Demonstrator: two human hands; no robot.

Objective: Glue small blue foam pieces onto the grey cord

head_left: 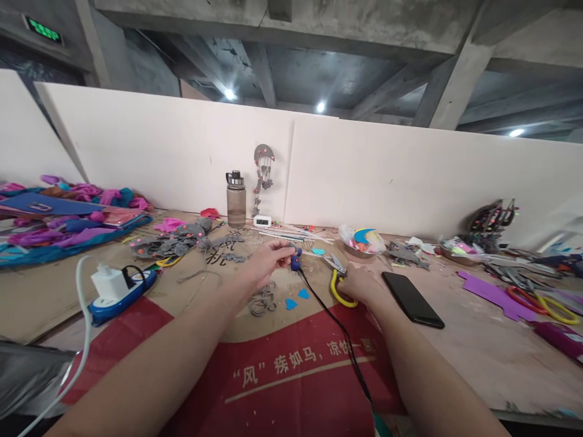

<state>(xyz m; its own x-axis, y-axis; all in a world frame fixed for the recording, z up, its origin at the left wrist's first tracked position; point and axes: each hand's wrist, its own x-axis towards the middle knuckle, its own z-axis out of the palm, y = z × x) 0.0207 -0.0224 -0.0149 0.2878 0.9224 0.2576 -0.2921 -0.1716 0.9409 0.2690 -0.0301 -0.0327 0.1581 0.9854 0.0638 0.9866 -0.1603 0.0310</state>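
A concrete-ceilinged workroom; white boards back a cluttered surface (pixel 478 358) covered in cardboard and a red printed sheet. At far left we see a heap of coloured cloth (pixel 68 218), then a power strip (pixel 121 297) with a white charger plugged in. Grey felt cutouts (pixel 177 243) lie beyond it, and a bottle (pixel 236 199) stands by the boards.

Near centre, our left hand (pixel 266 261) pinches a small grey piece at its fingertips, the grip closed on it, just beside the blue glue gun (pixel 296 262). The gun's black cord (pixel 337 331) runs back toward us between the arms. Blue felt bits (pixel 296 298) and grey loops lie below the hand.

Our right hand (pixel 364 285) rests on the yellow-handled scissors (pixel 337 280); whether its grip has closed on the handles we cannot tell. A phone (pixel 412 298) lies just right of it; further right are purple felt and more scissors.

Risks, in our judgement: the left fingers work close to the gun's tip, so a slip could burn them or smear glue; the cord crossing under the right forearm could snag and drag the gun; the scissors' blades point toward the left hand.
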